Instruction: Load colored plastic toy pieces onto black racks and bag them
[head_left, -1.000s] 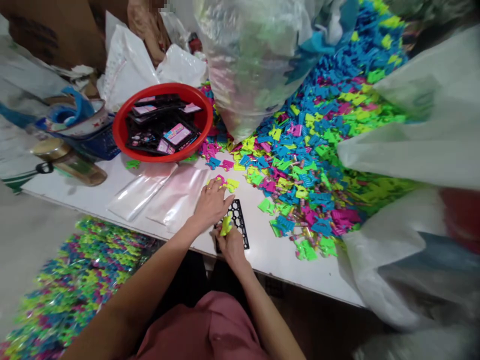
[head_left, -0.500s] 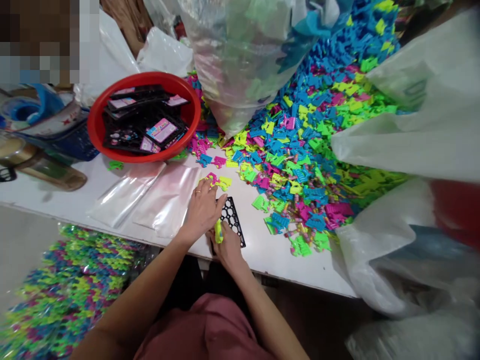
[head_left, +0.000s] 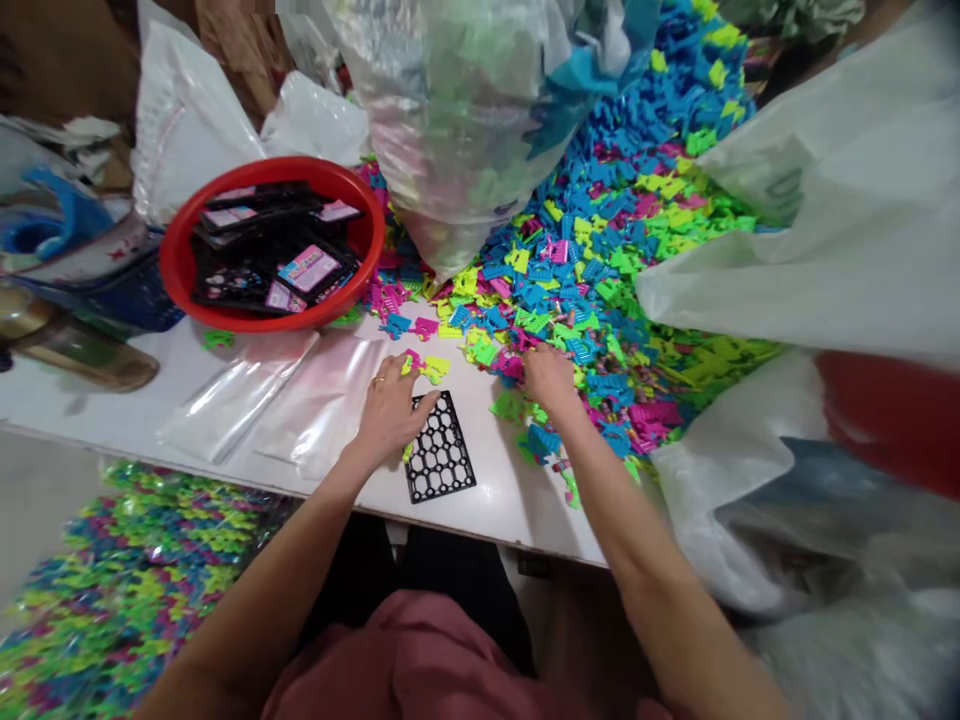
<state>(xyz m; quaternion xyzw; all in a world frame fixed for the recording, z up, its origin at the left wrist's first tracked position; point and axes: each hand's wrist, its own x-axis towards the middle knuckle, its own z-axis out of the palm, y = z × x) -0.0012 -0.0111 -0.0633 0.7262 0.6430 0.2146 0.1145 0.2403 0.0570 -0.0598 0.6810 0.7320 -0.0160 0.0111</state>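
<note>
A black plastic grid tray with round holes lies flat near the table's front edge. My left hand rests at its left side, fingers stretched forward and thumb across the tray's upper left corner. By its fingertips lie small yellow and pink plastic pieces, and a bit of yellow shows beneath the palm at the tray's left edge. My right hand reaches into the near edge of the heap of small coloured plastic pieces. Its fingers bend down among them, and the fingertips are hidden.
Left of the tray lie clear plastic bags. Behind them stands a red basin holding black trays with printed cards. A big full plastic bag rises at the back, and white sacks flank the right. A brown-lidded jar lies far left.
My right hand has left the tray and moved right to the heap, uncovering the tray's holes. My left hand stays at the tray's left side. The whole view has shifted slightly.
</note>
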